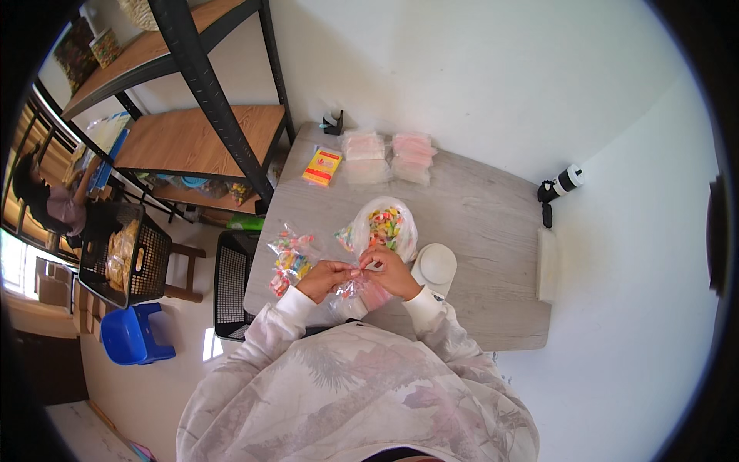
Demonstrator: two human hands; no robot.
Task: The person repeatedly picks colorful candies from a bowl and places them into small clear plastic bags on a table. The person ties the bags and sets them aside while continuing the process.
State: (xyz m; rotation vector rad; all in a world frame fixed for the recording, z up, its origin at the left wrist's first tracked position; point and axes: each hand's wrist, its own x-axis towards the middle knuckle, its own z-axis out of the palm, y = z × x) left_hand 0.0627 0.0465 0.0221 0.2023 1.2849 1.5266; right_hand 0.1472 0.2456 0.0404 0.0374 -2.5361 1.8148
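Observation:
My left hand [326,278] and my right hand [389,272] meet above the table's front edge, their fingertips pinching a small clear plastic bag [346,290]. My fingers partly hide this bag, so its contents are hard to tell. Under it lie flat pink-and-clear plastic bags [374,297]. Just beyond my hands stands a large open plastic bag [409,231] of colourful gummy candies [384,224]. To the right of my right hand sits a white scale [437,264] with a round platform. Several small candy-filled bags [293,263] lie left of my left hand.
At the table's back are a tape dispenser [332,123], a yellow packet [322,166] and stacked plastic bags [365,155]. A bottle [563,182] stands by the right wall. Black crates [234,294], a blue stool [131,335], shelving [190,138] and another person [60,205] are at left.

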